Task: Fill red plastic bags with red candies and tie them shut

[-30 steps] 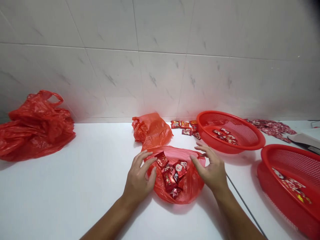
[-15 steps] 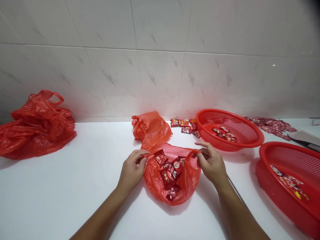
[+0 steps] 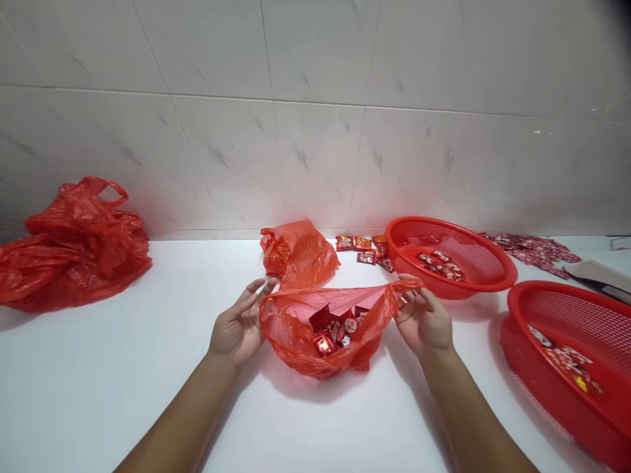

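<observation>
A red plastic bag (image 3: 288, 332) lies partly lifted between my hands, its mouth stretched wide. Several red-wrapped sweets (image 3: 335, 328) sit inside it, partly hidden by the front fold. My right hand (image 3: 424, 322) is shut on the bag's right handle, which runs taut across the fingers. My left hand (image 3: 240, 326) is turned palm up with its fingers spread, and the left edge of the bag lies against it.
Behind the bag lies a crumpled orange-red bag (image 3: 296, 253), and a larger red bag heap (image 3: 73, 253) sits far left. Red mesh baskets (image 3: 448, 253) (image 3: 557, 348) stand to the right, holding sweets. Loose sweets (image 3: 362, 244) and a wrapper pile (image 3: 527, 249) lie by the tiled wall.
My hands have moved apart and lifted the bag's mouth, stretching it wider. The left hand has turned palm up, and the bag's front fold now covers more of the sweets.
</observation>
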Demonstrator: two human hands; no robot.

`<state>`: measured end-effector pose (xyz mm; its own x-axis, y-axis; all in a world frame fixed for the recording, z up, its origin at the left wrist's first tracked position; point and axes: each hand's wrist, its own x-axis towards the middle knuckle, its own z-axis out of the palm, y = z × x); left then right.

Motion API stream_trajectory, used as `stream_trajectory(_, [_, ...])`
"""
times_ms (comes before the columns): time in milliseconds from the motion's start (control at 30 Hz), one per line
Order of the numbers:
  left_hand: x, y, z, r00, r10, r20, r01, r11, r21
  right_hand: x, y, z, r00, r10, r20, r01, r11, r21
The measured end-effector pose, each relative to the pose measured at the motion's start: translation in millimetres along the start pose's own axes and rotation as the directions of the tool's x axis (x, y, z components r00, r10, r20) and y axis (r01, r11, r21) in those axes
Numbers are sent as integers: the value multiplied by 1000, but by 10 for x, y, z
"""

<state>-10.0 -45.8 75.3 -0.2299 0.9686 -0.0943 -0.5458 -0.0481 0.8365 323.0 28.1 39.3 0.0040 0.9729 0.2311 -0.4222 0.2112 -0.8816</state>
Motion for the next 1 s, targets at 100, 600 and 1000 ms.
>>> stream_trajectory(100, [43, -7, -36, 996, 86, 12, -87, 987, 136, -29, 8, 25, 997, 47, -56, -45, 998, 36])
stream_trajectory(600, [-119, -159, 9, 950, -38, 310, -195, 703, 684, -276, 110, 273, 911, -142, 388, 407, 466, -786])
stream_trajectory(1000, [-97, -168, 4, 898, 194, 396, -431, 580, 692, -251, 99, 242, 965, -188, 183, 259, 560, -787])
